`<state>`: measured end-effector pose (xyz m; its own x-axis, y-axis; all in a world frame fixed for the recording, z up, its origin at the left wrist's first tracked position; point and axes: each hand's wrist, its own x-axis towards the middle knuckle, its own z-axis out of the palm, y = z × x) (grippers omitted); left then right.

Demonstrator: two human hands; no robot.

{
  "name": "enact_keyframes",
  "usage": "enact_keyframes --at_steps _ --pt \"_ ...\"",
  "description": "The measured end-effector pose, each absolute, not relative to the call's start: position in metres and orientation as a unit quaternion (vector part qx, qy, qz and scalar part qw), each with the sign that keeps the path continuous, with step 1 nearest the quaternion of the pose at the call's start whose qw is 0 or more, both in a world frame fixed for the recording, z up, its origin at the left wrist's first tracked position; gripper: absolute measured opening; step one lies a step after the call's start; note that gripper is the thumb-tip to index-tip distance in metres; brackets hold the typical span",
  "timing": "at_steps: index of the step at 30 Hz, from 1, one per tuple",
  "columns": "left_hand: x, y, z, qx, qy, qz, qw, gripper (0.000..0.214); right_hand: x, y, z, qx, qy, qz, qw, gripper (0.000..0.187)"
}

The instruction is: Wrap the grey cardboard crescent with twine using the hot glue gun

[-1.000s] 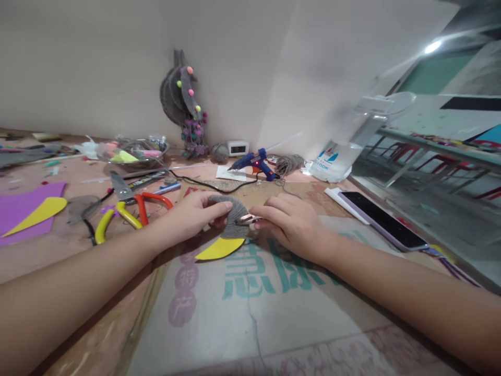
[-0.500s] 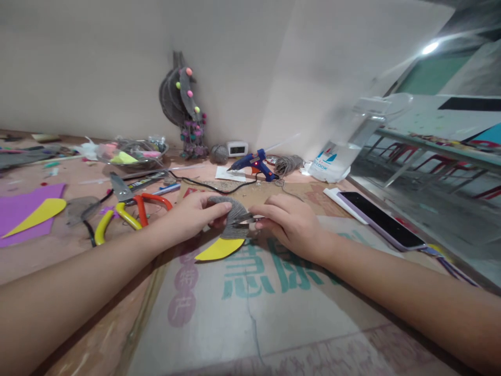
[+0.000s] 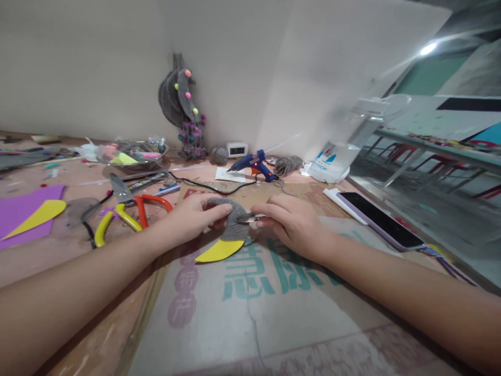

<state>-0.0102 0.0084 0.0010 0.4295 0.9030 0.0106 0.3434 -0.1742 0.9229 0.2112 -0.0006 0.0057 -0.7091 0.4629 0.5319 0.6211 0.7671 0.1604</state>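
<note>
A yellow crescent (image 3: pixel 219 251), its upper part wound with grey yarn (image 3: pixel 236 222), stands tilted over the cardboard. My left hand (image 3: pixel 199 211) pinches it near the top between thumb and fingers. Between the fingertips of my right hand (image 3: pixel 291 222) is a pair of metal tweezers (image 3: pixel 250 218), whose tips touch the wound yarn at its right side. The exact tip contact is too small to make out. A strand of yarn runs down the cardboard below the crescent.
Printed cardboard (image 3: pixel 203 324) covers the table under my hands. Left lie orange-handled scissors (image 3: pixel 143 209), yellow-handled pliers (image 3: pixel 104 227) and a yellow cut-out (image 3: pixel 39 218) on purple sheet. A blue glue gun (image 3: pixel 256 164) stands behind; a phone (image 3: pixel 381 219) and clear jug (image 3: pixel 336 151) are right.
The tweezers' prongs, spread apart before, are now closer together against the yarn. My left hand keeps its hold on the crescent, almost unmoved.
</note>
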Motion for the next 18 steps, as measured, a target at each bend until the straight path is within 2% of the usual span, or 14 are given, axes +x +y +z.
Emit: enact_keyframes --at_steps 6,11,15,18 --pt "-0.0106 0.0089 -0.0004 0.706 0.445 0.300 0.462 0.027 0.2107 -0.0018 0.0062 -0.304 -0.910 -0.151 0.237 0.026" --pt "-0.0116 0.0094 -0.0023 0.708 0.446 0.308 0.453 0.028 0.2155 -0.0021 0.0038 -0.333 -0.890 -0.090 0.298 0.026" --pt "-0.0107 0.0082 -0.0013 0.698 0.459 0.309 0.454 0.027 0.2191 -0.0014 0.0019 -0.352 -0.879 -0.052 0.316 0.025" --pt "-0.0096 0.0075 0.0004 0.699 0.458 0.313 0.451 0.027 0.2183 -0.0017 0.0019 -0.365 -0.871 -0.021 0.327 0.033"
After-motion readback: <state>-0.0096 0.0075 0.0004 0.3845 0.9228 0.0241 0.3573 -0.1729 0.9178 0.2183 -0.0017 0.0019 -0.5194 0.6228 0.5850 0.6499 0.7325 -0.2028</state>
